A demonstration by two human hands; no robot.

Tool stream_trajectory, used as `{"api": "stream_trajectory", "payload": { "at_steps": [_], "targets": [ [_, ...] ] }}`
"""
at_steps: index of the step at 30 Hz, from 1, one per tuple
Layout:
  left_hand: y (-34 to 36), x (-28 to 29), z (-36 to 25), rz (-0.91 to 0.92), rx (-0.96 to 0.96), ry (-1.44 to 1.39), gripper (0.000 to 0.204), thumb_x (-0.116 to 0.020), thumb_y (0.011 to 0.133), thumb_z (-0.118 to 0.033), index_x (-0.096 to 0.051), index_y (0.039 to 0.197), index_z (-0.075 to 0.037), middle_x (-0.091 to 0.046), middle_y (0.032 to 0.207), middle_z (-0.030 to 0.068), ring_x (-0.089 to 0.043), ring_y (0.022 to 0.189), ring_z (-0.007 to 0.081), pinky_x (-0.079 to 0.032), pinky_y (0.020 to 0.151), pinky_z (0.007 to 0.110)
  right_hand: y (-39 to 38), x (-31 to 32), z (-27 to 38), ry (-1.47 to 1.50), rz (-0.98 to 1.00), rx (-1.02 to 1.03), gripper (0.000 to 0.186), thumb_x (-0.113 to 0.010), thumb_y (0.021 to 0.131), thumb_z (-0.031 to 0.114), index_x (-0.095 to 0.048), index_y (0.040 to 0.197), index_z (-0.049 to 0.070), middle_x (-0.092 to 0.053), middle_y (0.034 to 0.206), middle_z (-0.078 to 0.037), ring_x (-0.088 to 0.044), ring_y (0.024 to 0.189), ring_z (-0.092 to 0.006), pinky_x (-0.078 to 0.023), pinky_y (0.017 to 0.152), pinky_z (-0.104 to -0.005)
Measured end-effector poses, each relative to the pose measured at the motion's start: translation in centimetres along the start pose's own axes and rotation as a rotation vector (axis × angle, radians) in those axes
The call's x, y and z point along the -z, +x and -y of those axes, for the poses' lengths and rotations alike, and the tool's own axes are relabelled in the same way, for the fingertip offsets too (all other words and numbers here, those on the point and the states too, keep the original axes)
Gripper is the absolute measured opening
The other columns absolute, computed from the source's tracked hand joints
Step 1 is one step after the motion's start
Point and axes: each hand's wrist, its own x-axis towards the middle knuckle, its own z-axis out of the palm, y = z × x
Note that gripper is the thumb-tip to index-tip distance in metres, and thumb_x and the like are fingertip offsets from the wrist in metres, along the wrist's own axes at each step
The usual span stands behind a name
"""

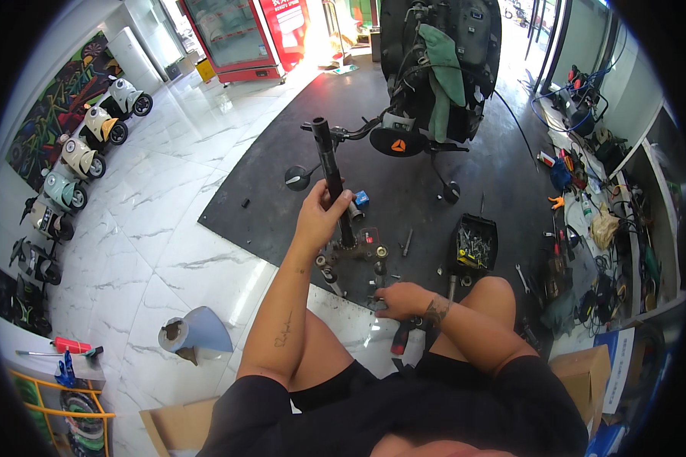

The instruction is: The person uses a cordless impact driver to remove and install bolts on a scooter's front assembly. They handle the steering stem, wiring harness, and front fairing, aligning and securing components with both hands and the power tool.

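Observation:
My left hand [322,215] grips a black steering column tube [327,156] and holds it upright on the floor. Its lower end joins a metal fork bracket [356,251] with round bolt heads. My right hand [400,299] rests low on the floor just right of the bracket, fingers curled over small dark parts; what it holds is hidden. A red-handled tool [399,340] lies under my right wrist. I sit with both knees bent toward the parts.
A black tray of screws [472,242] stands to the right on the dark mat [274,190]. A scooter [434,68] stands behind. Tools clutter the right wall side [587,221]. Small toy scooters [80,156] line the left wall. A blue paper roll [194,331] lies left.

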Motion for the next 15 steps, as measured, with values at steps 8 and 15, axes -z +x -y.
{"api": "stream_trajectory", "payload": {
  "at_steps": [8, 15],
  "targets": [
    [-0.6, -0.4, -0.5, 0.091, 0.134, -0.073, 0.044, -0.073, 0.101, -0.027, -0.060, 0.136, -0.003, -0.075, 0.119, 0.0068, -0.063, 0.118, 0.0147, -0.046, 0.105, 0.033, 0.4, -0.6, 0.2, -0.040, 0.003, 0.001, 0.055, -0.069, 0.095, 0.048, -0.067, 0.130, 0.006, -0.075, 0.114, -0.022, -0.070, 0.109, -0.0428, -0.056, 0.095, -0.0514],
    [-1.2, -0.3, -0.6, 0.057, 0.054, -0.108, 0.045, -0.074, 0.100, -0.029, -0.062, 0.134, -0.002, -0.075, 0.117, 0.0071, -0.063, 0.116, 0.0152, -0.047, 0.103, 0.033, 0.4, -0.4, 0.2, -0.020, 0.026, -0.009, 0.056, -0.070, 0.094, 0.049, -0.067, 0.130, 0.006, -0.074, 0.117, -0.023, -0.069, 0.112, -0.0429, -0.055, 0.096, -0.0513]
  ]
}}
